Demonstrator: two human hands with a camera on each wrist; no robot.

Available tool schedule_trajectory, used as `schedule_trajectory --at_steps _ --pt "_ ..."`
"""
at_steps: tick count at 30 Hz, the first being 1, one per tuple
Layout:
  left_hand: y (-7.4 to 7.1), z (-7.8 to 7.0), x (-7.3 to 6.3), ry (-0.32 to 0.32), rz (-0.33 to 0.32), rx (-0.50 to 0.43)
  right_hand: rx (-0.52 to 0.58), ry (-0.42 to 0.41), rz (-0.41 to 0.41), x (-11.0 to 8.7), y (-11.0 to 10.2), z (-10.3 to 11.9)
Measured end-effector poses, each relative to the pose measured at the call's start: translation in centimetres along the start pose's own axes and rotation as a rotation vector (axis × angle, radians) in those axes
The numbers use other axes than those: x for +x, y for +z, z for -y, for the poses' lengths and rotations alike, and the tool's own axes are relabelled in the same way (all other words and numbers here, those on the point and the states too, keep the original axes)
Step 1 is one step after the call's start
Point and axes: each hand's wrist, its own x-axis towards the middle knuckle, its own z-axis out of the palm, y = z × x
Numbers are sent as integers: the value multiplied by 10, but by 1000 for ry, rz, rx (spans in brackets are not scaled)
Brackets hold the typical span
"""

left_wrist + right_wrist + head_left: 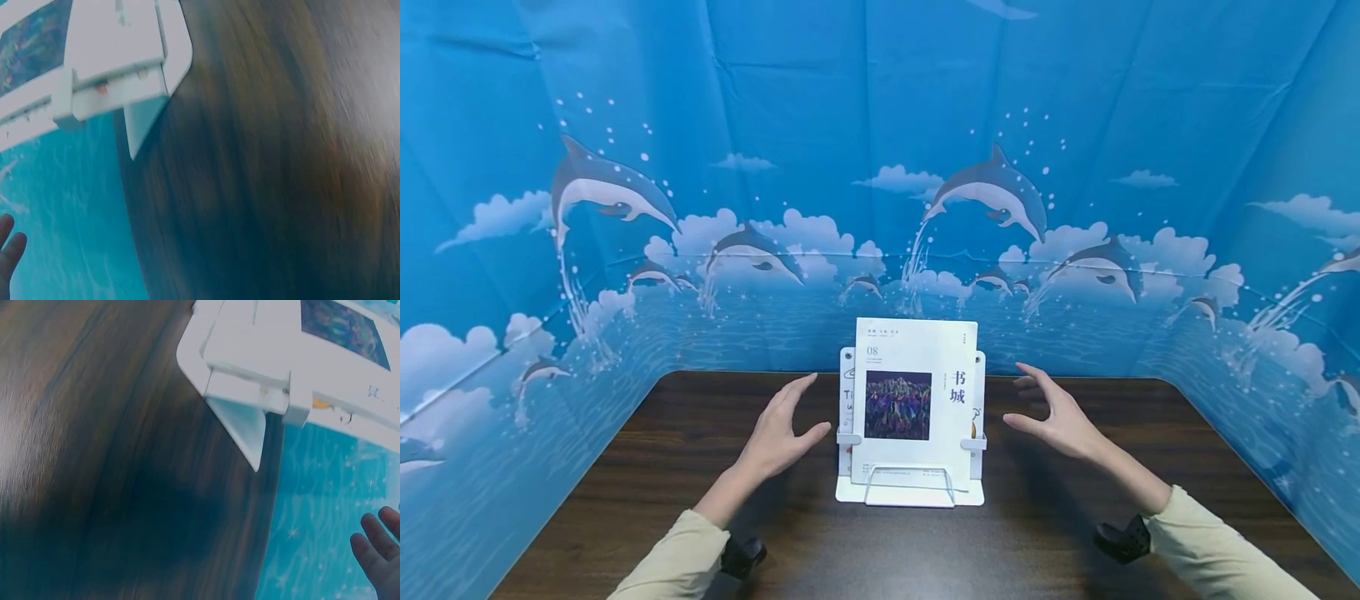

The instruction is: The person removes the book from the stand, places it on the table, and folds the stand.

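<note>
Blue dolphin-print backdrop wraps the back and sides; dark wood-grain table in front.

L to R:

Left sleeve pale, left black wrist unit under the forearm. Left hand: released, fingers extended, thumb toward the stand, near but not touching.

White bookstand on the table, mid-frame. White panel upright behind the book, black lettering on its left edge; can't tell if it's part of the stand. Book upright on the stand, front cover to camera, dark colorful picture left of center, purple title right. Side clips at both edges, wire bracket across the bottom front.

Right hand: released too, fingers apart, near the stand's right side, clear of it. Right black wrist unit, then right sleeve, also pale.
</note>
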Motion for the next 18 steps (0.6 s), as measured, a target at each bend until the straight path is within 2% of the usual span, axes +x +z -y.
schedule_trajectory --at_steps 8,13,18 --pt "9 -16 5 8 -79 -204 110 -2 11 2 9 11" --pt "14 -24 7 -44 -115 -316 157 1 -1 5 14 16" --pt "20 -34 8 -115 -116 -410 186 21 -27 9 21 20"
